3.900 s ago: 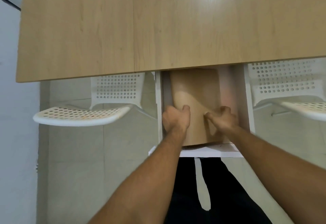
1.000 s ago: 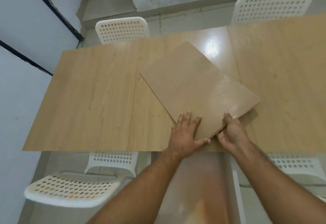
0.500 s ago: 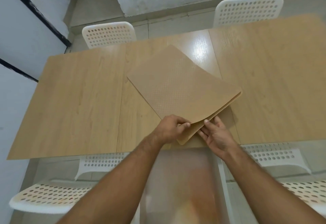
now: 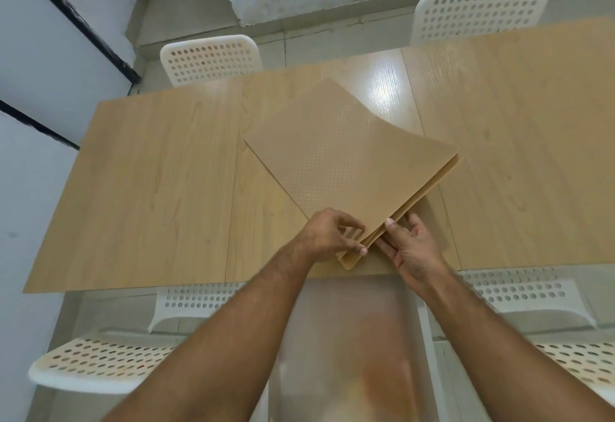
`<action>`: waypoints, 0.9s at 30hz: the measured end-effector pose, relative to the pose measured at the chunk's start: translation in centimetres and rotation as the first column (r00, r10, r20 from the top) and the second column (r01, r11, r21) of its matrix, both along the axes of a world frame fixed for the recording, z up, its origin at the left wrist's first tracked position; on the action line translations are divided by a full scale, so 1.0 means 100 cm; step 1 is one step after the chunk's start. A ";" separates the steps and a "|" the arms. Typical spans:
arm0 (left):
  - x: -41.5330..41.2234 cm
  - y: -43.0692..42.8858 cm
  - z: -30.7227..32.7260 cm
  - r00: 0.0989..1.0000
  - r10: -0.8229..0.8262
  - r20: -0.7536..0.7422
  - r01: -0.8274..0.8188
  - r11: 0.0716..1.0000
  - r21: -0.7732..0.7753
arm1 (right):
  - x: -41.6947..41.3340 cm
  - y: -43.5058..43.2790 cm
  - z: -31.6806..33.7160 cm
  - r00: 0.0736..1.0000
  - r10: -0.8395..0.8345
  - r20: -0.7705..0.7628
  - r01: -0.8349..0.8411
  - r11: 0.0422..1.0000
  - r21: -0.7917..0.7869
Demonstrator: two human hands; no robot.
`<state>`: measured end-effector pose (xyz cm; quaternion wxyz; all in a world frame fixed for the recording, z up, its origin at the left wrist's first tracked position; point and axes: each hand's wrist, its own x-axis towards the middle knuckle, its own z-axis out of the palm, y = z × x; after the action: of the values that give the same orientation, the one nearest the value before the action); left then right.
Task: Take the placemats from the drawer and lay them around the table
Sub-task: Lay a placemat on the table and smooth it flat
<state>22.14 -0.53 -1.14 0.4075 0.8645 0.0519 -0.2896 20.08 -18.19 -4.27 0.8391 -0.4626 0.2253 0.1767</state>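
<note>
We've got the stack of tan placemats [image 4: 349, 158] lying skewed on the wooden table [image 4: 159, 182], near corner overhanging toward the table's front edge, which we read as deliberate: it gives both hands access to the sheet edges. Our left hand [image 4: 327, 235] is pinching the top placemat at that near corner, thumb under, fingers curled on top, lifting it so the layers fan apart. Our right hand [image 4: 407, 245] is mostly open, fingers extended and pressing against the lower sheets at the same corner, likely pinning the rest down so only one peels off. So the step looks like separating the first mat; none is laid at a seat yet. White perforated chairs [image 4: 209, 59] ring the table, marking where mats should go. Hard to tell: exact sheet count, since the fanned edge shows several layers but they blur together. The drawer [image 4: 349, 348] below the table edge is smeared and washed out, so we can't see whether any mats remain inside. Table's right end is cut off.
</note>
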 end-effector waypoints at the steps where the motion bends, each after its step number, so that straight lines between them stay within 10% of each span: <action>1: 0.000 0.001 -0.001 1.000 0.004 -0.003 -0.004 1.000 -0.009 | 0.000 0.000 -0.001 1.000 0.000 -0.001 0.000 1.000 -0.007; 9: 0.007 0.005 -0.011 0.983 0.127 0.132 -0.129 0.992 0.010 | -0.001 -0.005 -0.006 0.999 0.028 -0.024 -0.029 0.997 -0.075; 14: 0.002 -0.003 -0.002 0.900 0.280 0.335 -0.286 0.958 -0.032 | 0.003 -0.001 -0.012 0.982 -0.061 -0.180 -0.026 0.896 -0.443; 17: -0.014 -0.018 0.003 0.869 0.158 0.469 -0.190 0.982 0.022 | -0.001 0.000 0.008 0.964 -0.187 -0.188 0.050 0.825 -0.563; 22: -0.053 -0.043 0.009 0.730 -0.225 0.645 0.154 0.974 0.165 | -0.001 -0.010 0.064 0.984 -0.097 -0.150 0.097 0.995 -0.009; 27: -0.065 -0.055 0.034 0.807 -0.297 0.510 0.296 0.951 0.086 | -0.008 -0.028 0.065 0.955 -0.192 -0.226 0.096 0.921 -0.378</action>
<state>15.62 -6.01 2.29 0.3552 0.9081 -0.1945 -0.1065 19.28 -20.99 2.20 0.7131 -0.5646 0.3953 0.1283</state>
